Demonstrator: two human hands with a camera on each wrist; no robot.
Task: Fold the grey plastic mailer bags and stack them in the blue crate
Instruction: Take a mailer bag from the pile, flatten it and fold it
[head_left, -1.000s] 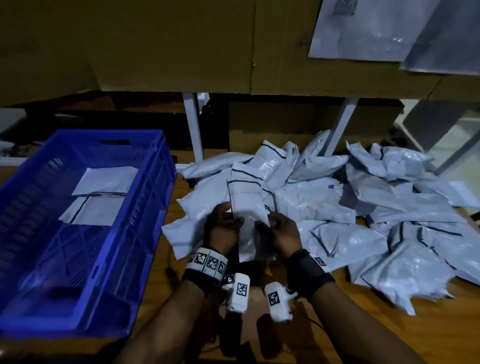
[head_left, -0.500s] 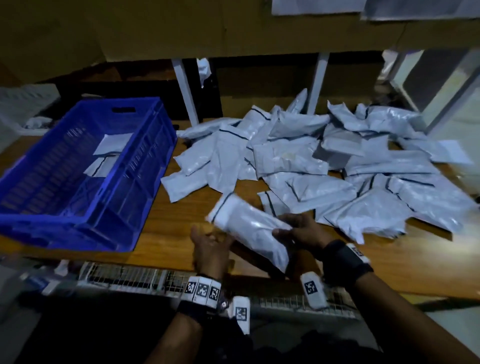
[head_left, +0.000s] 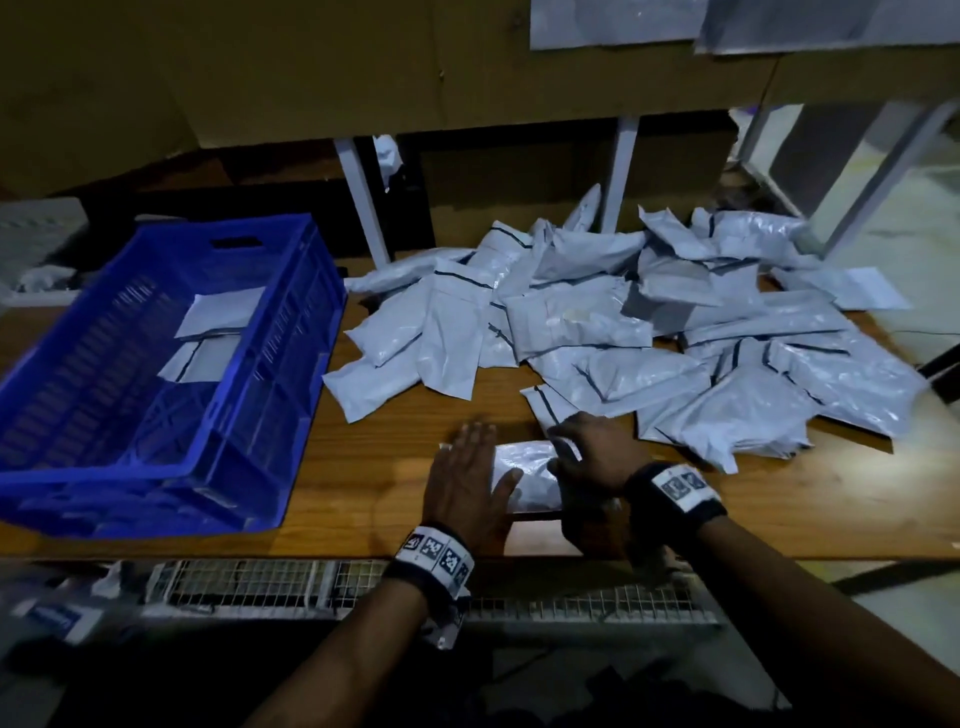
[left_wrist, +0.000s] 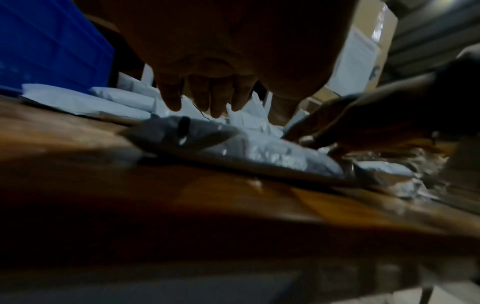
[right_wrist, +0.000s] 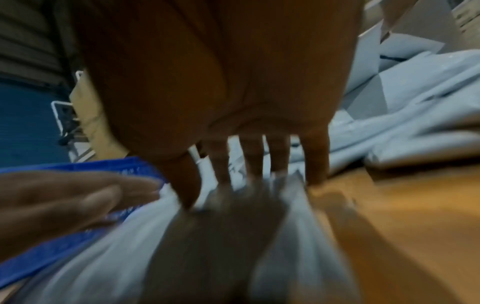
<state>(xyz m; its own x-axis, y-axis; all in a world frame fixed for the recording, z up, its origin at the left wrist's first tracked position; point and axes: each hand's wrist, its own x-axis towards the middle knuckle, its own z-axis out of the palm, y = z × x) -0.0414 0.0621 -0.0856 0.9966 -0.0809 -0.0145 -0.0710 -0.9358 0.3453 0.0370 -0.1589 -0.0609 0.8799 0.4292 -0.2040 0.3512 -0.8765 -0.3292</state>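
Note:
One grey mailer bag (head_left: 524, 470) lies flat on the wooden table (head_left: 363, 488) near its front edge. My left hand (head_left: 467, 478) rests flat on the bag's left part, fingers straight. My right hand (head_left: 584, 452) presses its right end with spread fingertips (right_wrist: 259, 170). In the left wrist view the bag (left_wrist: 259, 152) lies under my left fingers (left_wrist: 215, 100). The blue crate (head_left: 156, 488) stands to the left, and two folded bags (head_left: 218, 317) lie in it. A loose pile of grey mailer bags (head_left: 623, 322) covers the table's right half.
Cardboard boxes (head_left: 311, 67) and white shelf posts (head_left: 358, 197) stand behind the table. A wire mesh rack (head_left: 363, 587) runs below the front edge. A white paper sheet (head_left: 872, 288) lies at the far right. Bare wood shows between crate and hands.
The bag I held in the air with both hands has come down onto the table near the front edge. Both hands have let go of it and now press on it.

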